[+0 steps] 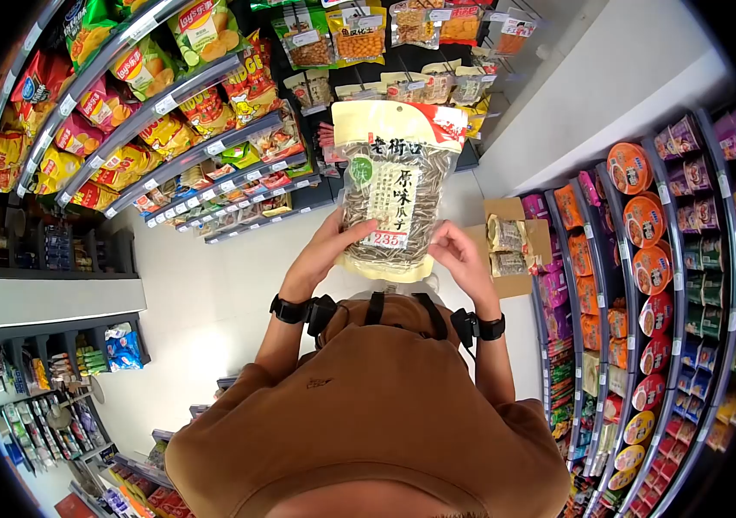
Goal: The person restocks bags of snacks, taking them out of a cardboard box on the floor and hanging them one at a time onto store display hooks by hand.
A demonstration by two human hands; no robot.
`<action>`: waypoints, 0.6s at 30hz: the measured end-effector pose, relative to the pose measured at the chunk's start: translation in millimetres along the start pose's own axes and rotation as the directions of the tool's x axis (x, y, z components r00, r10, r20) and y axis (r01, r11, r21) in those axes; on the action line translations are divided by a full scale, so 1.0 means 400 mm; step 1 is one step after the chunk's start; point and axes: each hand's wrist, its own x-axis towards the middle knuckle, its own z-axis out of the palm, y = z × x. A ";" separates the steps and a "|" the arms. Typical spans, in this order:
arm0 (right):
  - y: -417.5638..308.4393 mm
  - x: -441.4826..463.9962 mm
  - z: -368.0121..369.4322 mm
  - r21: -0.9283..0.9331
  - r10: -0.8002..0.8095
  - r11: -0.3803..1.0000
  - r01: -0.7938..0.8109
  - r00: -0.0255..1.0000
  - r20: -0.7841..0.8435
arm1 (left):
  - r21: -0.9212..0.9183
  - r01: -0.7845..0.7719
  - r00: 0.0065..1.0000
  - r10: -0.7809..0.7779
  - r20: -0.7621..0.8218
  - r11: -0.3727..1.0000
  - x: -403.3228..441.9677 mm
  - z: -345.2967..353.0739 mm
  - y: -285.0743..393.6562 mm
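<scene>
A large clear bag of sunflower seeds (394, 190) with a cream top and bottom and a red corner is held upright in front of my chest. My left hand (331, 246) grips its lower left side, with the thumb across the front. At its lower right edge, my right hand (461, 257) pinches the bag between thumb and fingers. Both wrists wear black straps with small devices. The fingers behind the bag are hidden.
An open cardboard box (519, 285) with similar bags stands on the floor (204, 285) to the right. Hanging snack packs (359, 34) are on a rack ahead. Chip shelves (165, 104) curve along the left, and shelves of instant noodles (644, 220) line the right.
</scene>
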 end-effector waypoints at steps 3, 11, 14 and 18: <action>0.015 -0.006 0.013 -0.018 0.031 0.999 -0.031 0.999 0.007 | 0.063 0.025 1.000 -0.025 -0.004 0.998 -0.007 -0.017 0.001; -0.029 -0.009 -0.003 -0.064 0.063 0.996 -0.069 0.994 -0.085 | -0.031 0.063 0.998 -0.064 -0.025 0.998 0.022 0.007 -0.003; -0.036 -0.008 0.001 -0.088 0.064 0.993 -0.077 0.987 -0.146 | 0.025 0.074 0.997 -0.074 0.009 0.997 0.034 0.008 0.008; -0.030 -0.020 -0.001 -0.107 0.053 0.992 -0.073 0.983 -0.178 | 0.061 0.080 0.992 -0.086 0.094 0.995 0.047 0.009 0.018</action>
